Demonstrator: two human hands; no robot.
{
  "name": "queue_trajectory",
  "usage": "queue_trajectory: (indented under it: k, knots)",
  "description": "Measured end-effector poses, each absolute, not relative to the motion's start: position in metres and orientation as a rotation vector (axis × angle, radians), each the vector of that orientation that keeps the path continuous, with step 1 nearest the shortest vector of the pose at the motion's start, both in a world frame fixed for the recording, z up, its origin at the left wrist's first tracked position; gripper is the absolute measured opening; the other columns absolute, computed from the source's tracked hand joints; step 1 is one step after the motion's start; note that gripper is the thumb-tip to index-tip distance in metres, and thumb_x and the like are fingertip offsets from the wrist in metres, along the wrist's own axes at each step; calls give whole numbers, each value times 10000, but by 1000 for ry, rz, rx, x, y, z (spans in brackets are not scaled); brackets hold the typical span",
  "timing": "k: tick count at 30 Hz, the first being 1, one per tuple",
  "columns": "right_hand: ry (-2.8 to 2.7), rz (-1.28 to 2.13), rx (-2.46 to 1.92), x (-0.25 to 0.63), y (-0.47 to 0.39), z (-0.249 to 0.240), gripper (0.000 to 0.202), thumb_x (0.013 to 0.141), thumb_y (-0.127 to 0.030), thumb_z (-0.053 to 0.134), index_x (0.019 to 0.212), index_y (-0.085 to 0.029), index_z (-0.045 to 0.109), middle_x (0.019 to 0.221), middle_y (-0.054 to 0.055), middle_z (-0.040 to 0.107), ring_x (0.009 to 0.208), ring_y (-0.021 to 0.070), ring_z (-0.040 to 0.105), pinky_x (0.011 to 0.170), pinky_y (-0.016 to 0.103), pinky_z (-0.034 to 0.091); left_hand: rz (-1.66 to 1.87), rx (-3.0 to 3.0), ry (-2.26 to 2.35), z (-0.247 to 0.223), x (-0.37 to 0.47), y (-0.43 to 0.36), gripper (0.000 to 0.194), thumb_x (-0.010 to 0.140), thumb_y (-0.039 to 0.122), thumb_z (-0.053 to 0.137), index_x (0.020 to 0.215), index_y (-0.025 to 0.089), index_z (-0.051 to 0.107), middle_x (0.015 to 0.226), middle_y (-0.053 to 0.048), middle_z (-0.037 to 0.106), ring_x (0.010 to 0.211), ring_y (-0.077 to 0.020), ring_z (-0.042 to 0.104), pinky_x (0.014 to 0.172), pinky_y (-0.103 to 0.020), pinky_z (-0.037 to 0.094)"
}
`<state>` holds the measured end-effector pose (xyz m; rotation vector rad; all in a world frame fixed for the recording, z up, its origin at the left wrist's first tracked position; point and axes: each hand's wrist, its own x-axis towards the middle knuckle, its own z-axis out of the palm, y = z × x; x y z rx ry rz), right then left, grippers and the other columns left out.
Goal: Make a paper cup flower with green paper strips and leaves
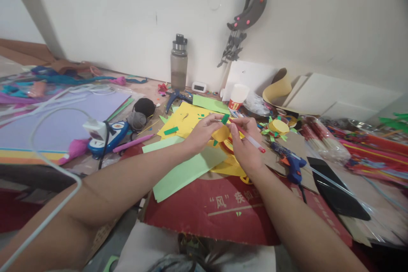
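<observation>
My left hand (204,132) is closed on a small yellow paper piece (220,135) with green paper strips (225,119) at its edge. My right hand (247,142) meets it from the other side, its thumb near the yellow paper. A red-capped pen (253,141) lies through the right hand, its capped end pointing down and right. Below the hands, yellow paper (178,114) and light green sheets (181,174) lie on a red cardboard sheet (204,212). A green scrap (171,130) rests on the yellow paper.
To the right are a blue glue gun (295,168), a black phone-like slab (338,189) and a yellow ring with green tabs (279,126). A water bottle (179,63) and paper cup (238,95) stand behind. A power strip (108,138) with a white cable lies left.
</observation>
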<state>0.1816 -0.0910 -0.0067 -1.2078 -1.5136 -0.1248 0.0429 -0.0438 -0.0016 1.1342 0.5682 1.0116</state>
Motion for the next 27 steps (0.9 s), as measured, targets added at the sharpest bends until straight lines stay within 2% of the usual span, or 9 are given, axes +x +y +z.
queue_trajectory:
  k: [27]
  knots:
    - [-1505,-63,-1176,186,-90,-13,159,958,-376,549,1000,-224,572,947,51,653,896,206,666,795,381,535,986,1152,593,-6,43,-41,287,798,249,645,1081,202,658,905,-9,665,685,-98,590,599,-209,458]
